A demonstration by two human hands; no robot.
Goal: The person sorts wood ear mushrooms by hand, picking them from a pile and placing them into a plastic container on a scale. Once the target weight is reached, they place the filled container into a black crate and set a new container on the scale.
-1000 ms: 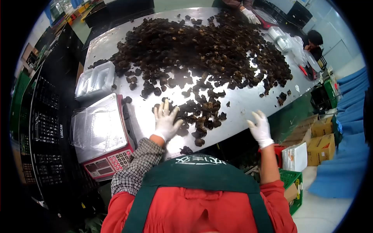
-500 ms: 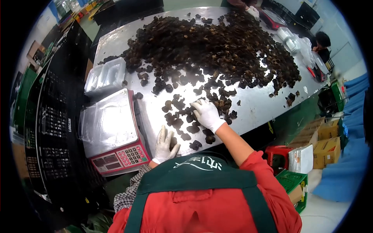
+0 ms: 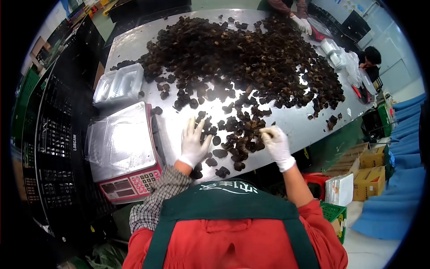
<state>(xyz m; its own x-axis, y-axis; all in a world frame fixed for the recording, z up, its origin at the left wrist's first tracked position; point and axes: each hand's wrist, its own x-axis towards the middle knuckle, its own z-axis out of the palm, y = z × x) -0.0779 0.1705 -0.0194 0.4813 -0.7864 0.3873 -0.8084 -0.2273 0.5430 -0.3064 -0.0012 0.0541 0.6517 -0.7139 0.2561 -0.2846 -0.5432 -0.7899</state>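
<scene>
A large heap of dark, ruffled pieces, like dried fungus (image 3: 215,49), covers the metal table (image 3: 291,125). Smaller loose pieces (image 3: 239,134) lie nearer to me. White-gloved, my left hand (image 3: 193,142) rests with its fingers spread at the left edge of these loose pieces, touching some. My right hand (image 3: 277,145), also in a white glove, is at their right edge. Its fingers are pinched together at a dark piece; what they hold is too small to make out.
A red and silver scale (image 3: 127,152) with clear plastic on it stands at the left, below stacked clear trays (image 3: 118,85). Across the table are a co-worker's gloved hands (image 3: 302,24) and more trays (image 3: 333,51). Another person (image 3: 371,62) is at the right.
My left hand has moved up and right to the loose pieces, its fingers spreading. My right hand has shifted right and slightly down. A second gloved hand of the co-worker now shows.
</scene>
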